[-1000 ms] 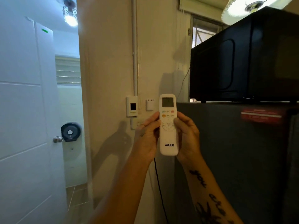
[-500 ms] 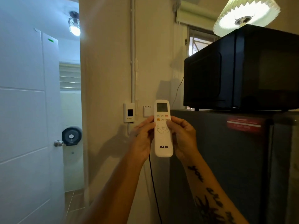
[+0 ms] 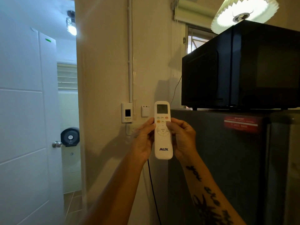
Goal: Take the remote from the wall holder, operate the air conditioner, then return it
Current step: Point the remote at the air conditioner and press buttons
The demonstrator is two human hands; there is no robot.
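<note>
A white AUX remote [image 3: 163, 140] stands upright in front of me, screen at the top, held between both hands. My left hand [image 3: 143, 140] grips its left edge with the thumb beside the orange button. On the other edge my right hand [image 3: 182, 138] holds it, thumb resting on the buttons just under the screen. No air conditioner shows in the view. A small white fitting [image 3: 145, 111] is fixed to the wall just left of the remote's top; I cannot tell whether it is the holder.
A dark fridge [image 3: 227, 159] fills the right side, with a black microwave [image 3: 240, 69] on top. A wall switch box [image 3: 127, 112] sits under a pipe [image 3: 130, 49]. A black cable [image 3: 152, 189] hangs down. An open white door [image 3: 26, 119] stands at left.
The view has tilted up and shifted slightly, so the remote and hands sit a little lower and left in frame. Both hands keep hold of the remote; the right thumb stays on the buttons.
</note>
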